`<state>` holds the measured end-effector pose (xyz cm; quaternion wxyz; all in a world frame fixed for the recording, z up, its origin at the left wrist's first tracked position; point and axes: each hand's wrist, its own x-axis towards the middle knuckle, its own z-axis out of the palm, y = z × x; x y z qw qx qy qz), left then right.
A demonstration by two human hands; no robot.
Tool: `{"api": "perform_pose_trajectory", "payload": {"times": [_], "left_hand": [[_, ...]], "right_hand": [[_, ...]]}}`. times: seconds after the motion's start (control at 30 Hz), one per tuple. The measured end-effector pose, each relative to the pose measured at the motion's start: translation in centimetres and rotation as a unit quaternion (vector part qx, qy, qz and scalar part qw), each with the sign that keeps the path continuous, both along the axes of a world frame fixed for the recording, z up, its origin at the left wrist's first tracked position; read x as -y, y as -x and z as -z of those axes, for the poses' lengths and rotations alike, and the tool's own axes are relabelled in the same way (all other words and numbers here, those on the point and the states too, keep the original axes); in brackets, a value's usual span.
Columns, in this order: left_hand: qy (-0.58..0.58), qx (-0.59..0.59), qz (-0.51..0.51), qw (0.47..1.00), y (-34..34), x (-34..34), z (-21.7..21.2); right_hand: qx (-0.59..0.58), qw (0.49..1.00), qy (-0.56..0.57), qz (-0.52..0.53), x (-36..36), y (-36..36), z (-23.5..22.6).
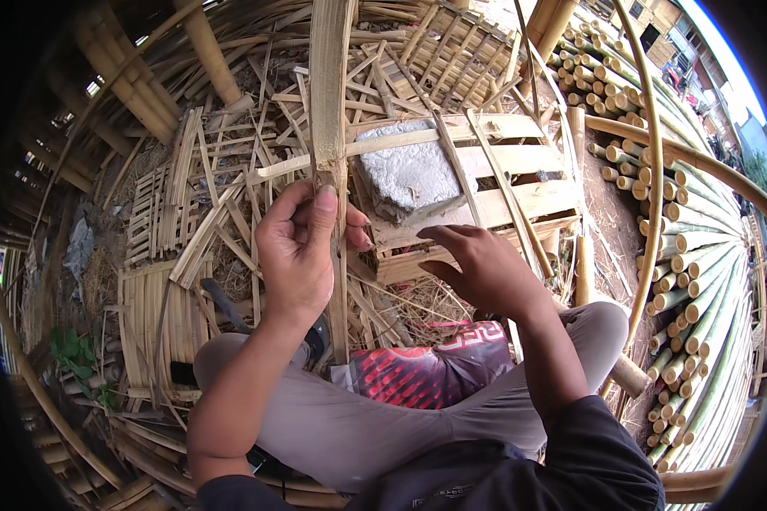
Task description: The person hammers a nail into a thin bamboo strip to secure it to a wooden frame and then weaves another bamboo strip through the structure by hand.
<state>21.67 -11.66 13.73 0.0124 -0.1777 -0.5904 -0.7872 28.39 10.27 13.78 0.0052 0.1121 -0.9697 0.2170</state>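
A: Fingers?
B: On my feed, left hand (296, 251) grips the upright wood strip (328, 94), thumb in front, fingertips past its right edge. Right hand (488, 266) open, fingers loosely bent and parted.
A: Around them?
B: Grey block (412, 170) just beyond the right fingers, on planks (528, 159). Bag (435, 375) below them. Bamboo poles (699, 255) well right.
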Motion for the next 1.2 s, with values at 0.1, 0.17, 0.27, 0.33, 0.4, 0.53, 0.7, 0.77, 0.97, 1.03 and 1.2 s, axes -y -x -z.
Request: {"api": "perform_pose_trajectory", "payload": {"times": [0.1, 0.17, 0.27, 0.33, 0.4, 0.53, 0.7, 0.77, 0.97, 1.03, 1.2], "left_hand": [[0.034, 0.0, 0.004, 0.999, -0.5, -1.0, 1.1], [0.061, 0.012, 0.001, 0.998, -0.6, -1.7, 1.6], [0.067, 0.031, 0.005, 0.997, -1.1, -2.6, 1.8], [0.082, 0.027, 0.004, 0.996, -1.4, -2.6, 1.8], [0.102, 0.019, 0.007, 0.995, -1.7, -2.5, 1.9], [0.114, -0.001, -0.002, 0.994, -2.0, -2.4, 2.3], [0.152, -0.013, -0.019, 0.988, -2.6, -2.6, 2.2], [0.153, -0.008, -0.015, 0.988, -2.7, -2.7, 2.1], [0.128, 0.015, -0.012, 0.992, -2.8, -3.0, 2.0], [0.101, 0.029, -0.016, 0.994, -2.6, -2.9, 1.7], [0.059, 0.081, -0.024, 0.995, -1.7, -2.6, 1.1]], "right_hand": [[-0.198, 0.957, 0.21, 0.019, 0.6, 2.3, -4.0], [-0.298, 0.909, 0.287, 0.05, 1.2, 3.7, -6.0], [-0.39, 0.878, 0.272, 0.06, 1.3, 6.0, -7.3], [-0.418, 0.87, 0.255, 0.055, 1.5, 7.0, -7.5], [-0.42, 0.867, 0.26, 0.063, 1.8, 7.5, -7.2], [-0.447, 0.851, 0.263, 0.081, 2.4, 8.2, -6.6], [-0.453, 0.85, 0.252, 0.091, 2.9, 8.8, -5.9], [-0.466, 0.844, 0.25, 0.091, 3.0, 9.0, -5.6], [-0.507, 0.834, 0.187, 0.109, 2.8, 9.6, -4.6], [-0.52, 0.829, 0.18, 0.102, 2.7, 9.5, -4.4], [-0.48, 0.804, 0.351, 0.029, 3.6, 8.2, -3.0]]}}
